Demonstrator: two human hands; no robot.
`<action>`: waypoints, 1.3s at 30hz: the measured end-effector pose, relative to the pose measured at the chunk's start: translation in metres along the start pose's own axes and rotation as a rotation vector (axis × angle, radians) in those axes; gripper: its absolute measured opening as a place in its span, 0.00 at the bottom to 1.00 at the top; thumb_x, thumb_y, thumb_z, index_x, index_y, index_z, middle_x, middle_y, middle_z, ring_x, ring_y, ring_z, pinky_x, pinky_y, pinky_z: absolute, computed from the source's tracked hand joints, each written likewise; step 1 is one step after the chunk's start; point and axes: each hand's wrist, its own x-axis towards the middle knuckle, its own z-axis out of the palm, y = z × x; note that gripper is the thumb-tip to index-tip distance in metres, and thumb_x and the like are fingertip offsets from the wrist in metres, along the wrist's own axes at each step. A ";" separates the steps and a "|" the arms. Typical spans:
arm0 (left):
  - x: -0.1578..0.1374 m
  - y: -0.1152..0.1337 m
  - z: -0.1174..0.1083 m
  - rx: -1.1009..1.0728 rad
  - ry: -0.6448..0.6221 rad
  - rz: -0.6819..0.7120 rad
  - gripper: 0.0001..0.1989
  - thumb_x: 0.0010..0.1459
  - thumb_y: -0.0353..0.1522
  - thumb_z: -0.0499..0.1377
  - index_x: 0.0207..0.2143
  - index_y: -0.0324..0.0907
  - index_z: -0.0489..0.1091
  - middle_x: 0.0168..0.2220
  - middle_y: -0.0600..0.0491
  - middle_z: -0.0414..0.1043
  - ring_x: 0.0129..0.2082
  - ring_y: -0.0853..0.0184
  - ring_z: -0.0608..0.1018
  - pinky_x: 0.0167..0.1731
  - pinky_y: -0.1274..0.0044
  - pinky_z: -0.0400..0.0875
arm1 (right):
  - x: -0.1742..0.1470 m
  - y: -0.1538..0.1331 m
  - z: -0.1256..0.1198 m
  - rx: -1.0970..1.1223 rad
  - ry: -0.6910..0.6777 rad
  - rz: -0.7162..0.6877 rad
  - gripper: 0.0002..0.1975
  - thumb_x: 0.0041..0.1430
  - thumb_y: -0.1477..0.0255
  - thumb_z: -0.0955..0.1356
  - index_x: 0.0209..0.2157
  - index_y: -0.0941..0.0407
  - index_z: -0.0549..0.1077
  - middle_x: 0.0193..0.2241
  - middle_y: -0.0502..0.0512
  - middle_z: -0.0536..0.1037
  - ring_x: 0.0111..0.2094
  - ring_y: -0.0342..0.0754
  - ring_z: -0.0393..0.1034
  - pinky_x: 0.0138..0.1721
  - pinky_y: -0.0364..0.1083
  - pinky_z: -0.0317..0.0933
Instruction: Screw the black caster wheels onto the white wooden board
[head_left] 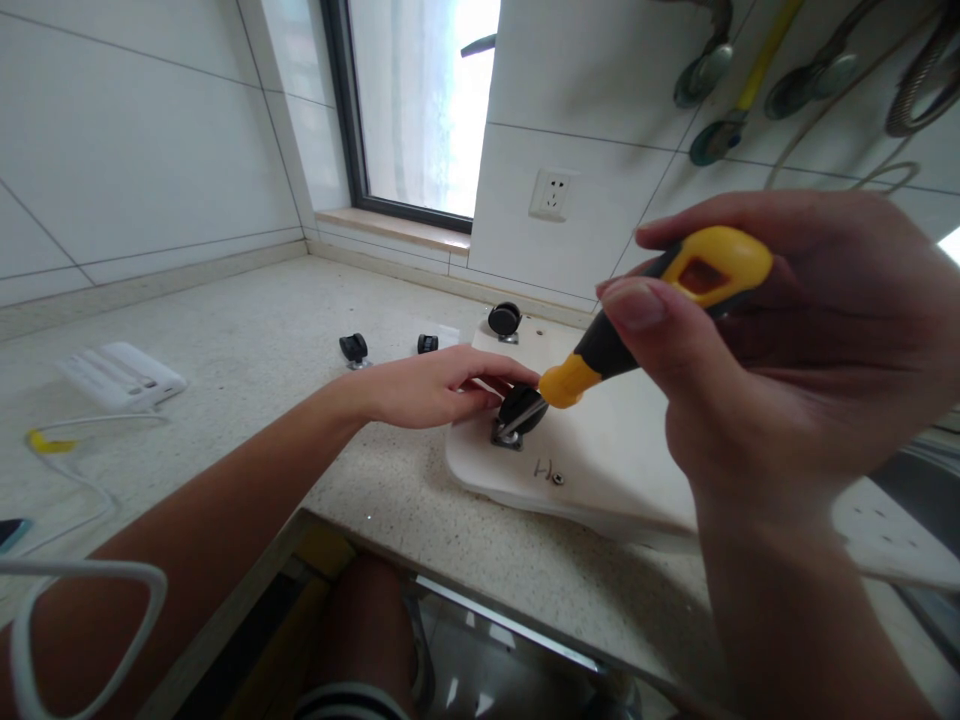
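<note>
In my right hand [795,330] is a yellow-and-black screwdriver [622,335], slanting down to the left. Its shaft reaches the metal mounting plate of a black caster wheel [523,408] near the corner of a white board [600,430]. My left hand [435,388] reaches in from the left, its fingertips closed against that caster. Along the board's far edge stands another black caster [505,320]. A small screw [558,479] sits on the board beside a handwritten mark.
Two loose black casters, one [353,348] and another [427,344], lie on the speckled countertop [247,310]. A white power bank [124,375] with a white cable is at the left. Behind are a wall socket [553,195], a window and pipe valves.
</note>
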 end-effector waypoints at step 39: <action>0.005 -0.030 0.001 -0.206 -0.006 0.034 0.20 0.68 0.23 0.58 0.57 0.45 0.79 0.56 0.47 0.83 0.55 0.61 0.82 0.58 0.66 0.76 | 0.006 -0.003 0.000 0.114 -0.288 0.091 0.18 0.71 0.65 0.70 0.60 0.42 0.76 0.55 0.53 0.78 0.53 0.55 0.76 0.52 0.56 0.75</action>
